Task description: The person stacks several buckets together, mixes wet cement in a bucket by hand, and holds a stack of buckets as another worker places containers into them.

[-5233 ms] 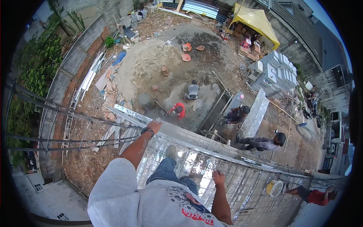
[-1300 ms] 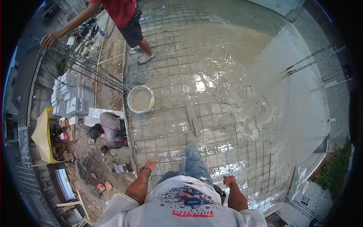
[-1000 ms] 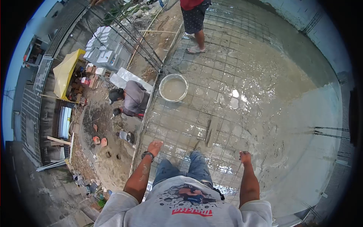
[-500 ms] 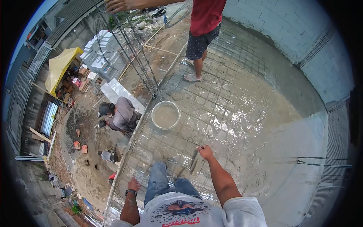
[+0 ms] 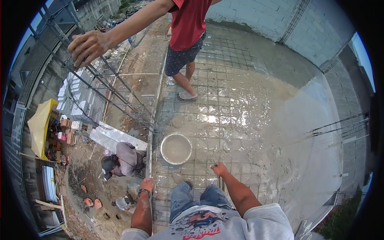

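Note:
My right hand (image 5: 218,169) is closed in front of my knees, above the wet slab (image 5: 276,132). A narrow dark tool (image 5: 221,183) extends below it, seen nearly edge-on, so its kind is unclear. Beside the slab's left edge board (image 5: 150,160) is my left hand (image 5: 147,184), a watch (image 5: 143,193) on its wrist. Its fingers are foreshortened, and whether they touch the board is hard to see. A round bucket (image 5: 176,163) of grey slurry stands ahead on the rebar mesh (image 5: 208,106).
Ahead, a person in a red shirt (image 5: 188,28) stands on the mesh, one hand on a rebar column (image 5: 114,86). Past the left edge, the ground lies lower, with a bending worker (image 5: 130,160) and stacked pale blocks (image 5: 78,100). A block wall (image 5: 256,18) borders the far side.
My view has turned, and the bucket appears lower. The red-shirted person's arm reaches farther into view. My left hand has come up beside the edge board; my right hand still grips the tool.

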Demonstrator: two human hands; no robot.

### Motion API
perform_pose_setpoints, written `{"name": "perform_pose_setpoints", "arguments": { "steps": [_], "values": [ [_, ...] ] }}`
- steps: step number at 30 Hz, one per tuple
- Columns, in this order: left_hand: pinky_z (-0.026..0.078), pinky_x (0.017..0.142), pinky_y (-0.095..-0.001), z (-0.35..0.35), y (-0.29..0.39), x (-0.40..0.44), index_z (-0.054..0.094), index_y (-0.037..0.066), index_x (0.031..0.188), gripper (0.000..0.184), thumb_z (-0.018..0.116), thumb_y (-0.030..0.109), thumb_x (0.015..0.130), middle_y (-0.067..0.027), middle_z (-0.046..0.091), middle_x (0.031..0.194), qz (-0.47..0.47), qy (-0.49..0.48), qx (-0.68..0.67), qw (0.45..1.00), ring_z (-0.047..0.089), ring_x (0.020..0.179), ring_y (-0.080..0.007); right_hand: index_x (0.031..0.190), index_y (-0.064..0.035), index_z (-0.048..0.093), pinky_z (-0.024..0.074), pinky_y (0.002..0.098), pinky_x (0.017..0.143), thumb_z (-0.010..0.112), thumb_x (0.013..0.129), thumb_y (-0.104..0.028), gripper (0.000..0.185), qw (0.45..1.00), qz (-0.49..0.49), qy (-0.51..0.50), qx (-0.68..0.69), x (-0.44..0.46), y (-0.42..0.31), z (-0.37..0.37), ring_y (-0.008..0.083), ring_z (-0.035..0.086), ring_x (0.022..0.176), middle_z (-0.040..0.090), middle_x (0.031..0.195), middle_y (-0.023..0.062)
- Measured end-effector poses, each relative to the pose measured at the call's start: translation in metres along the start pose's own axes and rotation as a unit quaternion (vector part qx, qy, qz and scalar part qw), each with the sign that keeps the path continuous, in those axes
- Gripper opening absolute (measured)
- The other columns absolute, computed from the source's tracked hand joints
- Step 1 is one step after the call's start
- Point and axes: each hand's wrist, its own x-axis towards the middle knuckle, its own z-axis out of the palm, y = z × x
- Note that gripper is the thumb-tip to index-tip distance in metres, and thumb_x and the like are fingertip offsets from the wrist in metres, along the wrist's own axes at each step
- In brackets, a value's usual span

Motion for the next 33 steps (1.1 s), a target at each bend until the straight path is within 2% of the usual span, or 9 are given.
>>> {"name": "perform_pose_setpoints", "arguments": {
  "steps": [2,4,10,14,16,19,22,23,33],
  "values": [
    [0.046,0.049,-0.0334,-0.016,0.061,0.032,0.067,0.009,0.097,0.033,0.075,0.042,0.098,0.0013,0.064,0.072,0.042,-0.006,-0.148,0.988,0.058,0.059,-0.0111,0.112,0.0041,0.074,0.0544,0.049,0.096,0.072,0.092,-0.051,0.059,1.0,-0.006,0.011,0.017,0.001,-0.026,0.008,0.0455,0.07,0.11,0.073,0.112,0.0304],
    [0.049,0.055,-0.0325,-0.027,0.08,0.088,0.069,0.007,0.097,0.032,0.078,0.038,0.096,0.0007,0.068,0.077,0.115,0.006,-0.046,0.992,0.061,0.062,-0.0116,0.111,0.0042,0.074,0.054,0.0506,0.097,0.07,0.093,-0.051,0.059,0.999,-0.014,0.012,0.028,0.005,-0.048,0.012,0.0473,0.069,0.112,0.072,0.115,0.0312],
    [0.053,0.073,-0.0284,-0.003,0.16,0.055,0.071,0.001,0.103,0.035,0.081,0.033,0.093,-0.0028,0.074,0.085,0.144,0.027,0.016,0.989,0.065,0.077,-0.0098,0.114,0.0037,0.074,0.0536,0.0492,0.098,0.072,0.091,-0.053,0.061,0.999,-0.029,0.023,0.017,0.054,-0.042,0.081,0.0444,0.07,0.112,0.073,0.115,0.0311],
    [0.057,0.081,-0.0306,0.068,0.107,0.091,0.066,-0.004,0.124,0.056,0.083,0.038,0.091,-0.0103,0.077,0.103,0.117,-0.076,-0.006,0.99,0.07,0.088,-0.0131,0.115,0.0013,0.075,0.0542,0.0494,0.097,0.072,0.092,-0.054,0.06,0.997,-0.012,-0.057,0.042,0.083,-0.07,0.102,0.0433,0.071,0.11,0.073,0.115,0.0298],
    [0.057,0.097,-0.0369,0.105,0.112,0.106,0.065,-0.002,0.131,0.066,0.086,0.043,0.087,-0.0188,0.077,0.118,0.109,-0.116,0.032,0.987,0.074,0.107,-0.0266,0.113,0.0005,0.075,0.0548,0.0498,0.096,0.071,0.092,-0.053,0.057,0.997,-0.043,-0.064,0.029,0.124,-0.073,0.131,0.043,0.072,0.108,0.073,0.114,0.0293],
    [0.057,0.099,-0.0428,0.179,0.09,0.179,0.062,0.001,0.136,0.07,0.081,0.048,0.088,-0.0222,0.072,0.126,0.201,-0.106,0.16,0.961,0.072,0.113,-0.0326,0.115,-0.0006,0.073,0.0551,0.0505,0.094,0.07,0.094,-0.047,0.051,0.993,-0.077,-0.089,0.009,0.215,-0.071,0.197,0.0429,0.072,0.108,0.074,0.112,0.0279],
    [0.055,0.103,-0.0476,0.254,0.048,0.278,0.059,0.004,0.137,0.069,0.075,0.053,0.091,-0.0231,0.068,0.131,0.258,-0.075,0.36,0.893,0.069,0.12,-0.0386,0.119,-0.001,0.071,0.0556,0.0507,0.095,0.068,0.095,-0.039,0.045,0.98,-0.167,-0.089,-0.064,0.312,-0.055,0.277,0.0437,0.071,0.108,0.075,0.112,0.0246],
    [0.053,0.105,-0.0491,0.264,0.061,0.283,0.058,0.006,0.137,0.061,0.068,0.049,0.094,-0.021,0.065,0.136,0.183,-0.095,0.421,0.883,0.067,0.124,-0.0399,0.122,-0.0019,0.07,0.056,0.0502,0.095,0.067,0.095,-0.036,0.043,0.972,-0.185,-0.085,-0.114,0.335,-0.049,0.296,0.0433,0.071,0.109,0.075,0.113,0.0232],
    [0.055,0.105,-0.05,0.347,-0.03,0.406,0.078,0.01,0.123,0.034,0.061,0.021,0.095,-0.02,0.071,0.132,0.128,-0.13,0.531,0.828,0.07,0.122,-0.0369,0.12,-0.0084,0.079,0.0596,0.0483,0.094,0.058,0.097,-0.019,0.033,0.908,-0.199,-0.131,-0.344,0.44,-0.022,0.383,0.0353,0.074,0.115,0.075,0.126,0.0156]
  ]
}}
